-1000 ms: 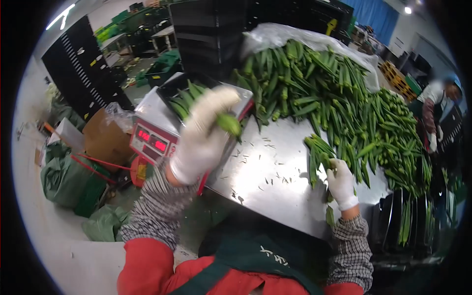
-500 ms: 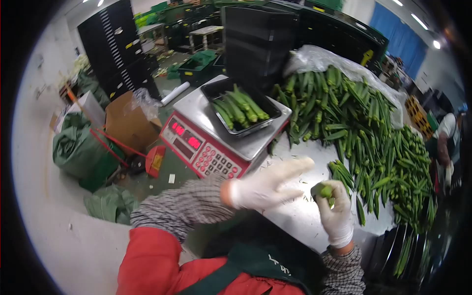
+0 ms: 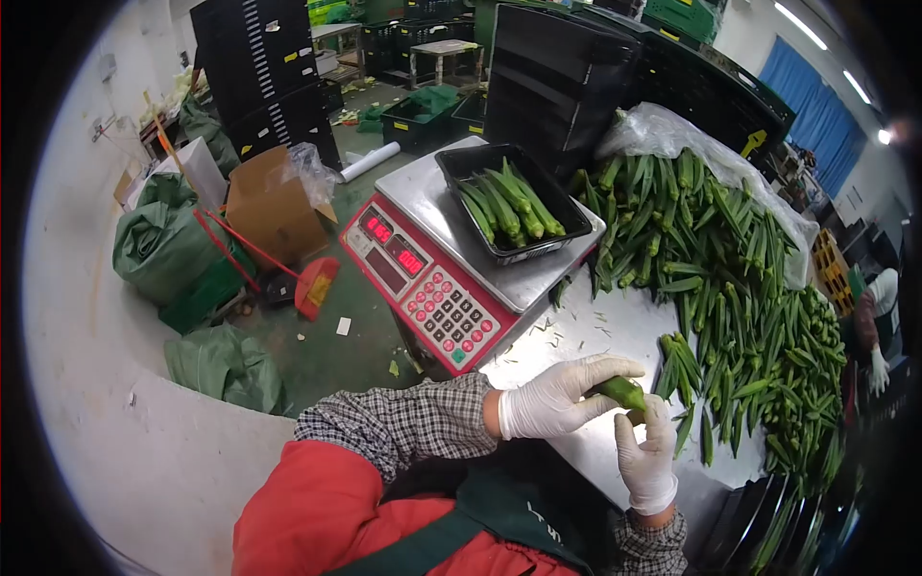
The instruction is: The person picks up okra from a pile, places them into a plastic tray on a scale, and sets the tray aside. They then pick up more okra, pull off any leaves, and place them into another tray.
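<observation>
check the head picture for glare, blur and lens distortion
Head view: fisheye distortion bends the scene inside a black border; head view: glare whitens part of the shiny silver metal table near the white-gloved left hand and white-gloved right hand, both fairly sharp; head view: a long white ceiling tube light looks blown out, while the distant white-topped co-worker looks soft.

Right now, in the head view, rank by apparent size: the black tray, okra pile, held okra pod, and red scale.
Largest to smallest:
1. Okra pile
2. Red scale
3. Black tray
4. Held okra pod
</observation>
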Motion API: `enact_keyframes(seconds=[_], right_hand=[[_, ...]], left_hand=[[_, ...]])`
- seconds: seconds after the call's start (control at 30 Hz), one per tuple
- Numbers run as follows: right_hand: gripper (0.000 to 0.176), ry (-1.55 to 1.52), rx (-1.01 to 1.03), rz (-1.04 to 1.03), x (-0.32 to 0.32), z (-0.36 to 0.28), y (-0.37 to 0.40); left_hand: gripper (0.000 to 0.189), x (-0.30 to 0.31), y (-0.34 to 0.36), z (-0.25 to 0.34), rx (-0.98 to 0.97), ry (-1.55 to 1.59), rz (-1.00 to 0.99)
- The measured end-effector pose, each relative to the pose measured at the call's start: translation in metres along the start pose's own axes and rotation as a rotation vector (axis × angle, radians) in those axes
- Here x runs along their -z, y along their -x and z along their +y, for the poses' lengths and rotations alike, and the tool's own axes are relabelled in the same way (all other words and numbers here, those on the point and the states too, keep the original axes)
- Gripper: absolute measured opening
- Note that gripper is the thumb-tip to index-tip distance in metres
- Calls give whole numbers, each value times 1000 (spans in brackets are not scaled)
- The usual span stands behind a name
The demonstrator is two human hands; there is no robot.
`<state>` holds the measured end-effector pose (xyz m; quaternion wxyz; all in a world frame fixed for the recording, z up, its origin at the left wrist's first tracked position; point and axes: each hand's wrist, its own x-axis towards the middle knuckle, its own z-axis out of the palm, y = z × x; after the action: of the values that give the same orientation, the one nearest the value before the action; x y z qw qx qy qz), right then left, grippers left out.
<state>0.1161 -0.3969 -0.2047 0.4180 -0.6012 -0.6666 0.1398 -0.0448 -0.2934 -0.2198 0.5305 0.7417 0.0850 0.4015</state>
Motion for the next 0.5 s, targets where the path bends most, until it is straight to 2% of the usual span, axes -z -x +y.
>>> enact_keyframes(seconds=[0.03,0.13,0.27,0.33,0.4,0.43,0.5], right_hand=[[30,14,-2,-9,0,3,2],[29,2,-15,-22,1,11,6],[27,79,-46,-50,5,13,10],[26,98,-34,-42,5,21,18],[23,128,-77,-76,10,26,28],[22,153,-37,-39,11,30,34],[20,213,-125,-39,16,38,47]], left_hand=[[44,1,-1,2,-47,-18,25],[46,6,-3,4,57,-24,-61],[44,5,-9,2,-55,-182,-29],[45,2,-12,-8,-209,-291,35],[46,3,-17,-12,-222,-335,35],[46,0,-20,-13,-216,-419,-5],[47,-8,-26,-18,-248,-590,-70]])
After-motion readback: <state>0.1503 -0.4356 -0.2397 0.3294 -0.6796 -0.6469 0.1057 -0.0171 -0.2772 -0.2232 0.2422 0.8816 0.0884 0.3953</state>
